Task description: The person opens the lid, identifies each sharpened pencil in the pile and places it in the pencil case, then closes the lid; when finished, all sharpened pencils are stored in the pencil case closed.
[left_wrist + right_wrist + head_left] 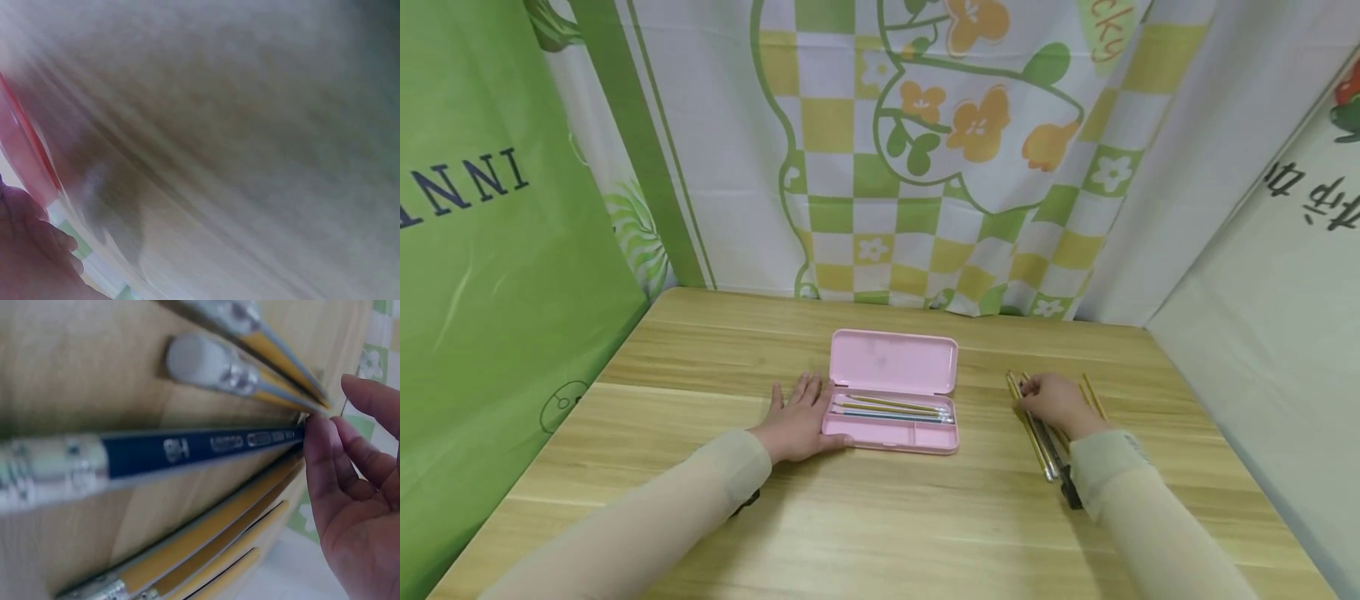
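Spread flat on the table, my left hand (797,421) lies against the left side of an open pink pencil case (868,432), its thumb along the front corner. Several pencils (891,408) lie in the case's long rear compartment. My right hand (1060,402) is over a loose group of pencils to the right of the case. In the right wrist view its thumb and finger pinch the far end of a dark blue pencil (206,445); the near end has a metal band. Yellow pencils (275,381) with pale erasers lie on both sides of it. The left wrist view is mostly blurred tabletop.
The wooden table (880,525) meets a patterned curtain (917,242) at the back. A green cloth (490,275) hangs on the left and a white one (1262,275) on the right. The case's raised lid (895,362) leans back behind its compartments.
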`<state>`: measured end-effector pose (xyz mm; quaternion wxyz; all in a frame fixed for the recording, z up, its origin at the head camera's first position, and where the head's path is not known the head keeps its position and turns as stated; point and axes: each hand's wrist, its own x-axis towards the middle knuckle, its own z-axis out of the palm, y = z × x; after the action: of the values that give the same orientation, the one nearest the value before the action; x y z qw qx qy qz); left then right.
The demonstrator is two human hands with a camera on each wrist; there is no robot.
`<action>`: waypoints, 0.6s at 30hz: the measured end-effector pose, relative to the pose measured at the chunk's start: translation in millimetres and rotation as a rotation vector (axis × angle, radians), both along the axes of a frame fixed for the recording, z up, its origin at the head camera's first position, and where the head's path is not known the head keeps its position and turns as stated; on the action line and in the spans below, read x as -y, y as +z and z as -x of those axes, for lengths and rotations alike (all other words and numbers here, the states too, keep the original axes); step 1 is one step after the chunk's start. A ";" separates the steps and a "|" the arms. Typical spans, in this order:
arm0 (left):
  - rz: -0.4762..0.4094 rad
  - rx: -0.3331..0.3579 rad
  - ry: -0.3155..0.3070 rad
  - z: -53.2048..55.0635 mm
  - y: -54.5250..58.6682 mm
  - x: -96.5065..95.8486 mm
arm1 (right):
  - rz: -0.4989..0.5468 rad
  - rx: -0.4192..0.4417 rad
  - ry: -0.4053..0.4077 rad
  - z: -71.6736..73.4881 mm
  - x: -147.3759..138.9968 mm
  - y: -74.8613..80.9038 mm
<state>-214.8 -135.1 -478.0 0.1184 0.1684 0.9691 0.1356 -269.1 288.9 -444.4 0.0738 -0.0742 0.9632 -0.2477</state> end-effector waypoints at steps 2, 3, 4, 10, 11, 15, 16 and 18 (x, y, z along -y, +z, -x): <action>0.007 0.009 0.001 -0.4 2.2 -0.8 | -0.055 -0.019 -0.005 -0.2 3.4 -0.2; 0.006 0.012 0.001 -1.2 4.3 -1.2 | -0.079 -0.024 -0.004 0.1 4.9 -0.7; 0.011 0.018 0.001 -1.9 6.4 -1.7 | -0.098 -0.029 -0.005 0.5 6.3 -1.2; 0.004 0.025 0.006 -5.7 16.0 -3.2 | -0.173 -0.044 0.005 4.5 12.5 -3.9; 0.001 0.023 0.008 -5.7 16.3 -3.2 | -0.177 -0.044 0.007 5.0 13.2 -4.1; 0.011 0.020 0.009 -5.8 15.9 -2.7 | -0.202 -0.040 0.007 4.5 16.9 -2.5; 0.012 0.018 0.008 -5.6 15.5 -2.6 | -0.208 -0.036 0.004 4.1 18.0 -2.0; 0.015 0.018 0.007 -5.3 15.2 -2.6 | -0.217 -0.024 -0.005 3.5 20.0 -0.7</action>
<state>-209.5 -132.5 -462.7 0.1280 0.1628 0.9696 0.1301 -272.6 269.0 -445.1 0.0693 -0.0661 0.9853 -0.1414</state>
